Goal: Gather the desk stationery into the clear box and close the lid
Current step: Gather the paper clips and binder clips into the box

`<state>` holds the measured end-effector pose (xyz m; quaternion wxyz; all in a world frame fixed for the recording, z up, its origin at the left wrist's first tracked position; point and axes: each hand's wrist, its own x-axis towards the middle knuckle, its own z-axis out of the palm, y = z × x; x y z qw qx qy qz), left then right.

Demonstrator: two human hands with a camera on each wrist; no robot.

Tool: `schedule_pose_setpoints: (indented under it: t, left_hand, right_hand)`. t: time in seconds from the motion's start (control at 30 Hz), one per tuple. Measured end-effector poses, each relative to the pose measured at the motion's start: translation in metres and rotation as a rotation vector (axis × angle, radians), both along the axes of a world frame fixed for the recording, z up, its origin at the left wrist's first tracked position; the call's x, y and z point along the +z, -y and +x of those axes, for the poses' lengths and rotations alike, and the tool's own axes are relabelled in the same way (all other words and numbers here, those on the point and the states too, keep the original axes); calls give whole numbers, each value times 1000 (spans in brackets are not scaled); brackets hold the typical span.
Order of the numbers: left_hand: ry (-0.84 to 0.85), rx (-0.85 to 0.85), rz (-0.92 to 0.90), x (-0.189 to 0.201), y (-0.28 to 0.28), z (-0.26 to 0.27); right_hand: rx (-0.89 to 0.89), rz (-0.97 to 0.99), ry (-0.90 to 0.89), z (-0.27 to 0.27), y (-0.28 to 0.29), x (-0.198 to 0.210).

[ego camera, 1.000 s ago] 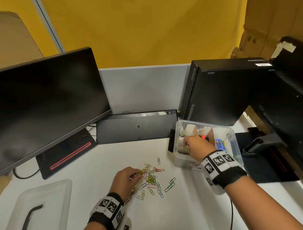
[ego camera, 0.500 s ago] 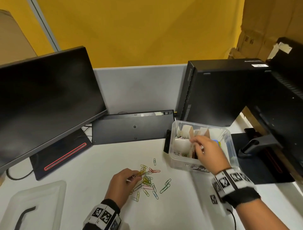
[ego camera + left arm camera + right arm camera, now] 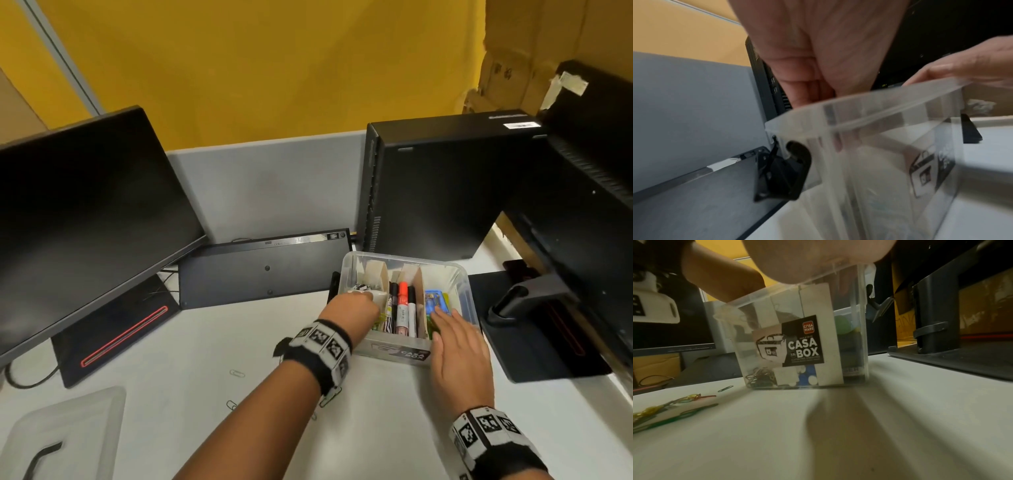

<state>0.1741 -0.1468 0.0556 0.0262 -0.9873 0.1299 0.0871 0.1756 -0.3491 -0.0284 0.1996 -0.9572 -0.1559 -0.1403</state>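
A: The clear plastic box (image 3: 463,291) with cardboard dividers stands on the white desk (image 3: 376,428), at the far right, just in front of the black computer tower (image 3: 445,185). The left hand (image 3: 351,306) reaches over the near-left rim into the left compartment.

B: Is it holding anything?

A: The fingers are bunched together and point down into the box, but whether they pinch paper clips cannot be told; they are hidden behind the rim. A heap of coloured paper clips (image 3: 760,378) already lies at the bottom of that compartment.

B: And the right hand (image 3: 457,346)?

A: It lies spread, fingers straight, over the near-right corner of the box, seemingly steadying it. It grips nothing.

B: So which step is this?

A: Judging by the scene, the drop of clips into the left compartment. The marker pens (image 3: 404,305) fill the middle section and a blue packet (image 3: 435,300) sits in the right one.

B: What is left?

A: Some loose paper clips (image 3: 684,400) lie on the desk, near and to the left of the box. The next move calls for gathering those few, which are thin and flat, so a pinch or a sweep will be needed. Then the translucent lid with a black handle (image 3: 65,435), at the near-left corner of the desk, well apart from the box, must be fetched and pressed on.
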Motion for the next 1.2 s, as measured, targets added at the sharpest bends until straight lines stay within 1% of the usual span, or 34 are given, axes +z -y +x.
schedule_pose_setpoints:
  t: [0.07, 0.17, 0.23, 0.3, 0.37, 0.4, 0.5, 0.57, 0.6, 0.67, 0.73, 0.77, 0.87, 0.93, 1.03, 1.13, 1.2]
  left_hand:
    - [-98, -27, 75, 7, 8, 13]
    - [-206, 27, 113, 7, 10, 26]
    - [-273, 61, 118, 6, 9, 31]
    - [-319, 97, 69, 6, 9, 35]
    - [-301, 152, -109, 8, 3, 30]
    - [-241, 163, -228, 10, -3, 24]
    - [14, 210, -556, 14, -37, -11]
    - [109, 295, -671, 9, -66, -41]
    - [130, 347, -681, 4, -82, -57]
    - [112, 454, -593, -15, -112, -88]
    - [22, 545, -470, -38, -137, -119]
    - [-37, 587, -428, -50, -147, -135]
    - [-213, 669, -396, -78, -163, -176]
    - [-275, 673, -416, -91, -165, -195]
    - [-248, 645, -431, -105, -159, -211]
    - [-170, 648, -440, -114, -154, -214]
    - [-119, 655, -465, -117, -155, -211]
  right_hand:
    - [19, -4, -1, 0, 1, 0]
    - [36, -10, 13, -2, 1, 2]
    - [36, -10, 14, -3, 1, 2]
    - [39, -12, 3, -3, 1, 2]
    - [45, -21, -13, -3, 2, 2]
    - [46, -23, -18, -3, 2, 1]
    - [75, 30, 9, -7, 0, 4]
    - [194, 49, 80, -17, -10, 9]
    - [292, 37, 114, -24, -18, 10]
    - [519, 2, 152, -40, -39, 6]
    - [681, -50, 97, -52, -61, -8]
    - [718, -88, 40, -56, -70, -17]
    - [702, -244, -147, -61, -87, -44]
    - [660, -338, -229, -63, -94, -57]
    - [603, -408, -297, -68, -97, -65]
    - [576, -383, -327, -74, -102, -62]
    - [506, -326, -381, -75, -108, -60]
